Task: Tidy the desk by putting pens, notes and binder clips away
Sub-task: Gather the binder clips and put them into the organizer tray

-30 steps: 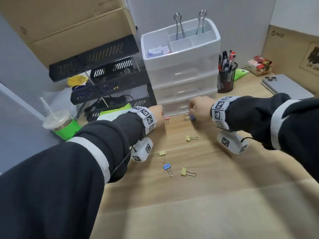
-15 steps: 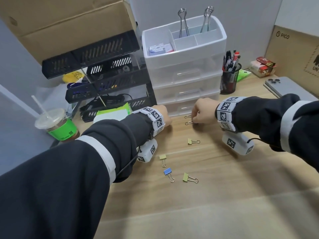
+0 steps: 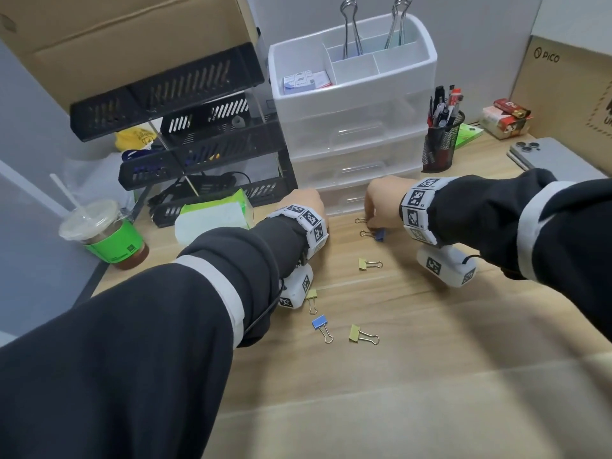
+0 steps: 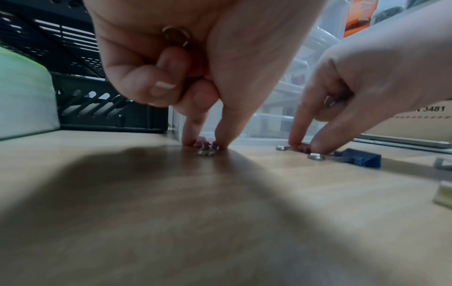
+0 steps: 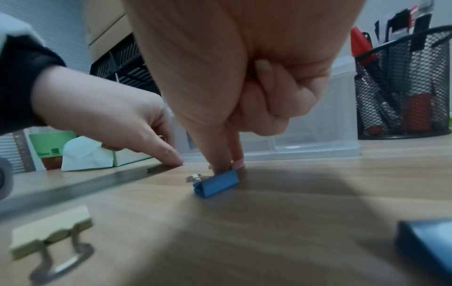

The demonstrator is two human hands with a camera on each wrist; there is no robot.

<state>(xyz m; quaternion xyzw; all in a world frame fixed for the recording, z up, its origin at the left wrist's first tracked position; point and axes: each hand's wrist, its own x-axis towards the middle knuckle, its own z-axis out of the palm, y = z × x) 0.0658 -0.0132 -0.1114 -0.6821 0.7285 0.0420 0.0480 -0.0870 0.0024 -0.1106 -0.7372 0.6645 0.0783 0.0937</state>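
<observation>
**Both hands down on clips at the desk's far edge**

Head view: the left hand (image 3: 306, 202) and right hand (image 3: 381, 202) work side by side on the desk (image 3: 430, 359), close before the drawer unit (image 3: 351, 127). A dark blue binder clip (image 3: 380, 234) lies just under the right hand, its wire handles pointing left. Four more clips lie nearer the person.

Left wrist view: thumb and forefinger pinch a small pink clip (image 4: 205, 146) directly below them; another clip's wire loop shows inside the curled fingers.

Right wrist view: two fingertips pinch down just behind the blue clip, apparently on a pinkish clip. A mesh pen cup (image 5: 403, 87) stands to the right.
</observation>
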